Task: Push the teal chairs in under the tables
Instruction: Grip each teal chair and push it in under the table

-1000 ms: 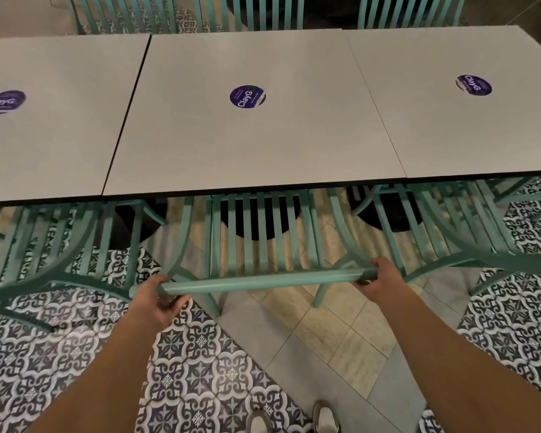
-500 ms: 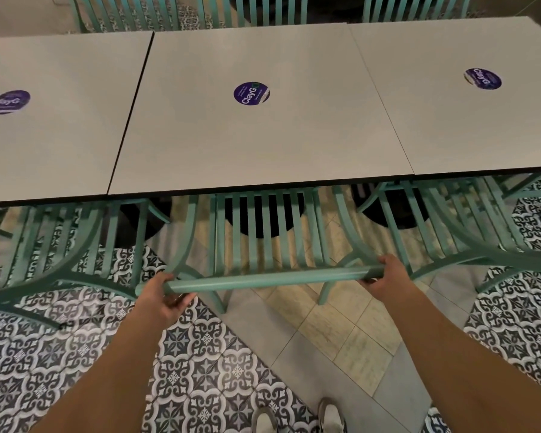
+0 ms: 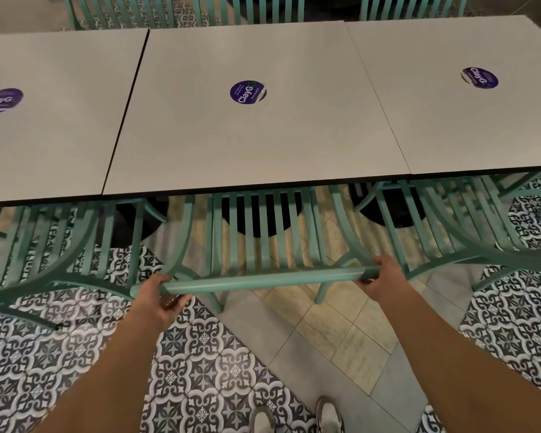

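A teal slatted chair [image 3: 263, 278] stands in front of me, its seat tucked beneath the middle grey table [image 3: 256, 145]. My left hand [image 3: 156, 296] grips the left end of its top rail, and my right hand [image 3: 380, 275] grips the right end. Another teal chair [image 3: 60, 264] sits under the left table [image 3: 50, 135], and one more teal chair [image 3: 469, 245] under the right table [image 3: 469, 126]. The chair seats are hidden by the tabletops.
Each tabletop carries a round purple sticker [image 3: 248, 92]. Black table bases [image 3: 260, 220] show through the slats. More teal chair backs [image 3: 132, 12] line the far side. Patterned and beige floor tiles lie below, with my shoes [image 3: 297, 417] at the bottom edge.
The chair's top rail and both hands have moved slightly forward toward the table edge. Both hands keep their grip on the rail.
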### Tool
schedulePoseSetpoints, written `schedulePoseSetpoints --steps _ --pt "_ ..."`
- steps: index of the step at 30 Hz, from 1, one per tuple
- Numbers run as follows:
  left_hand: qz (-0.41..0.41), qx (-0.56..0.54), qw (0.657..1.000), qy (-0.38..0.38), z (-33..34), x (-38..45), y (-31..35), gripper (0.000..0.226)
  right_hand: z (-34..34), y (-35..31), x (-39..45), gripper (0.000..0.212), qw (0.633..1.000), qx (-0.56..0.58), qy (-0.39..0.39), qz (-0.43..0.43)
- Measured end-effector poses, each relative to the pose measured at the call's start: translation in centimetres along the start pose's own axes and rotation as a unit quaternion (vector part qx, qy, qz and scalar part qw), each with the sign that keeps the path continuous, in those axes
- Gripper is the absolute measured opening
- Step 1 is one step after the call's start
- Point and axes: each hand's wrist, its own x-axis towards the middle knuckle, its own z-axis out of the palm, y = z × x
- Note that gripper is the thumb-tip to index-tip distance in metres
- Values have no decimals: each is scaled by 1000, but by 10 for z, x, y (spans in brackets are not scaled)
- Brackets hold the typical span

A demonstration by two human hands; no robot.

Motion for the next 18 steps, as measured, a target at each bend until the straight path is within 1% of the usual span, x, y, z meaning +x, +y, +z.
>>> schedulePoseSetpoints --steps 4,12,16,18 --pt "-2 3 1000 2 -1 3 -1 15 0 -2 0 45 1000 1 5 5" --pt "-7 5 1000 2 0 2 -4 10 -2 -1 5 46 1000 -4 1 -5" --pt "-1 12 1000 -7 -1 1 -7 10 -3 1 7 42 1000 -5 -7 -15" --pt "11 30 999 -18 -2 1 -9 15 -5 1 7 41 1000 0 -13 -17"
